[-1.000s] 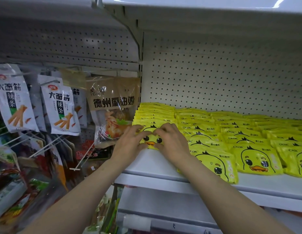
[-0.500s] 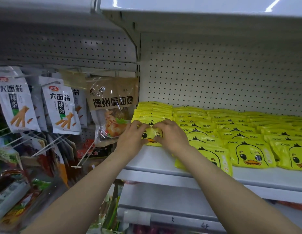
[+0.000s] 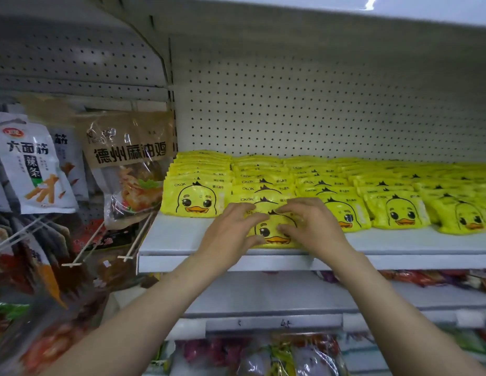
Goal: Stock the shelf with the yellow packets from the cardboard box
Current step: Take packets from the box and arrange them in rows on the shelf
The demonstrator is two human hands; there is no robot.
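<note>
Rows of yellow duck-face packets (image 3: pixel 399 210) fill the white shelf (image 3: pixel 182 240), overlapping from back to front. The front packet of the second row (image 3: pixel 271 230) lies near the shelf's front edge. My left hand (image 3: pixel 231 232) grips its left side, fingers on top and thumb at the lower edge. My right hand (image 3: pixel 315 226) grips its right side the same way. The leftmost row's front packet (image 3: pixel 194 198) stands free beside my left hand. The cardboard box is out of view.
Snack bags hang on pegs at the left: a brown bag (image 3: pixel 130 164) and white bags (image 3: pixel 33 169). Peg ends (image 3: pixel 125 257) stick out toward me. A shelf above (image 3: pixel 318 12) overhangs the packets. Lower shelves (image 3: pixel 263 324) hold mixed packets.
Both hands have left the front packet of the leftmost row and shifted right to the front packet of the second row, closer to the shelf's edge.
</note>
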